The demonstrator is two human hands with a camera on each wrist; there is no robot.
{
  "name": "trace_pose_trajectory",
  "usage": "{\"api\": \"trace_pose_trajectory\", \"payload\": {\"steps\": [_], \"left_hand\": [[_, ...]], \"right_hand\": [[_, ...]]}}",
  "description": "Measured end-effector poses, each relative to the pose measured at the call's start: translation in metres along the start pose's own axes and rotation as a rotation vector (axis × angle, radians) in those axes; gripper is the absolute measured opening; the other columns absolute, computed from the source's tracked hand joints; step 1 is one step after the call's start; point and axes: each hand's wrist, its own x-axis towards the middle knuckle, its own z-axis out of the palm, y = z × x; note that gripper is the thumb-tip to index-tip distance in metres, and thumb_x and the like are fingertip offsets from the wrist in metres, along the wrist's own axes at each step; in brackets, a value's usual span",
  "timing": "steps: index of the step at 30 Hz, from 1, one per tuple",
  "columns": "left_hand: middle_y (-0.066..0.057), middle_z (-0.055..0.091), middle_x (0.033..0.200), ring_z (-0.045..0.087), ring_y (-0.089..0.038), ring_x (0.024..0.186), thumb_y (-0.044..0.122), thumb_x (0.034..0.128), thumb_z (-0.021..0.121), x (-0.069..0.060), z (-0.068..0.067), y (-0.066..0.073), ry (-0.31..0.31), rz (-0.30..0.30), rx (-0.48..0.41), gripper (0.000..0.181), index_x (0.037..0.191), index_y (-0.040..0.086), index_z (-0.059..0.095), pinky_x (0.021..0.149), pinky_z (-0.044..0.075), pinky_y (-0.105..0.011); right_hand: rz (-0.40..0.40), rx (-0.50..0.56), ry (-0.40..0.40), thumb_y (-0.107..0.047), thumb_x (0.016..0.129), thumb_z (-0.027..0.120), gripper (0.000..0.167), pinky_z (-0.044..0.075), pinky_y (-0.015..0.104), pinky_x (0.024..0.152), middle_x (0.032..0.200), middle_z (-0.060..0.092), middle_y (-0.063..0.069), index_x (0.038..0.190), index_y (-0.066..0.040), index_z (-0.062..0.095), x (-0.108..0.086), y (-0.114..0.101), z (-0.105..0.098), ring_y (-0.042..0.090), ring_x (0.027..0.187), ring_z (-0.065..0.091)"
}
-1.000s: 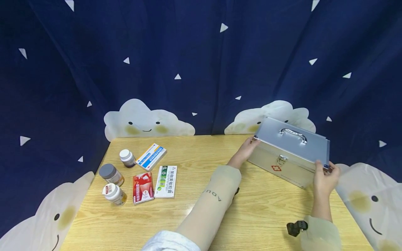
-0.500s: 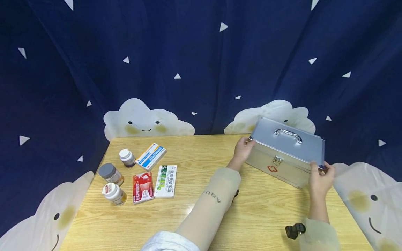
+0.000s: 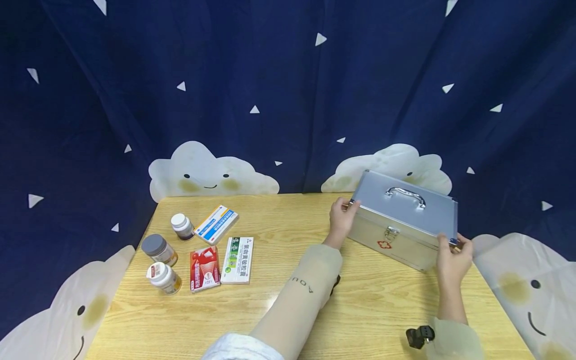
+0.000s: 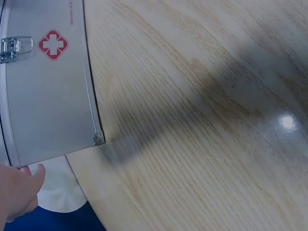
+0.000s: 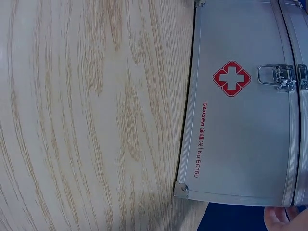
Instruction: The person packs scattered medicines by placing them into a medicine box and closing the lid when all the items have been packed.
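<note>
A silver metal first-aid box (image 3: pixel 405 207) stands at the back right of the table, lid down. On its lid is a chrome handle (image 3: pixel 407 195); a latch (image 3: pixel 391 233) and a red cross emblem (image 3: pixel 384 244) mark the front. My left hand (image 3: pixel 341 222) grips the lid's left front corner, and my right hand (image 3: pixel 454 262) grips the right front corner, thumb on top. Both wrist views show the box front, with the left hand (image 4: pixel 19 190) and right hand (image 5: pixel 281 219) at its ends. The fingers behind the corners are partly hidden.
At the table's left are a small white-capped bottle (image 3: pixel 182 227), a grey-capped bottle (image 3: pixel 159 250), another white-capped bottle (image 3: pixel 164 278), a blue-and-white medicine box (image 3: pixel 216 224), a red one (image 3: pixel 205 269) and a green-and-white one (image 3: pixel 237 260). A dark blue curtain (image 3: pixel 288 90) hangs behind.
The first-aid box has shifted left across the table, with both hands keeping their grip on its corners. The bottles and medicine boxes have stayed where they were.
</note>
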Motion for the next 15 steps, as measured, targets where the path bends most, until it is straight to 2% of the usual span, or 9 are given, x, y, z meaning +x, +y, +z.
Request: {"api": "trace_pose_trajectory", "payload": {"steps": [5, 9, 15], "left_hand": [[-0.002, 0.049, 0.074, 0.043, -0.005, 0.068, 0.019, 0.0797, 0.069, 0.0001, -0.0015, -0.0036, 0.031, 0.023, -0.063, 0.024, 0.079, -0.002, 0.057, 0.062, 0.039, -0.018], [-0.003, 0.051, 0.074, 0.043, -0.004, 0.068, 0.016, 0.0794, 0.069, 0.0015, -0.0031, -0.007, 0.045, 0.055, -0.077, 0.023, 0.079, -0.003, 0.057, 0.063, 0.041, -0.018], [-0.002, 0.052, 0.079, 0.046, -0.004, 0.07, 0.018, 0.0801, 0.068, 0.0015, -0.0077, -0.0104, 0.027, 0.041, -0.076, 0.022, 0.081, -0.002, 0.058, 0.065, 0.042, -0.018]], "right_hand": [[-0.008, -0.008, -0.001, -0.026, 0.084, 0.059, 0.033, 0.037, 0.008, 0.062, 0.089, 0.042, -0.013, 0.113, -0.013, 0.051, -0.0034, -0.0005, 0.0019, -0.003, 0.068, 0.045], [-0.006, -0.006, -0.013, -0.026, 0.084, 0.059, 0.032, 0.037, 0.008, 0.062, 0.09, 0.041, -0.013, 0.113, -0.014, 0.05, -0.0057, -0.0015, 0.0035, -0.002, 0.07, 0.045], [-0.003, -0.001, -0.025, -0.025, 0.084, 0.06, 0.041, 0.038, 0.006, 0.063, 0.093, 0.042, -0.015, 0.12, -0.009, 0.049, -0.0073, -0.0017, 0.0054, -0.003, 0.071, 0.046]]}}
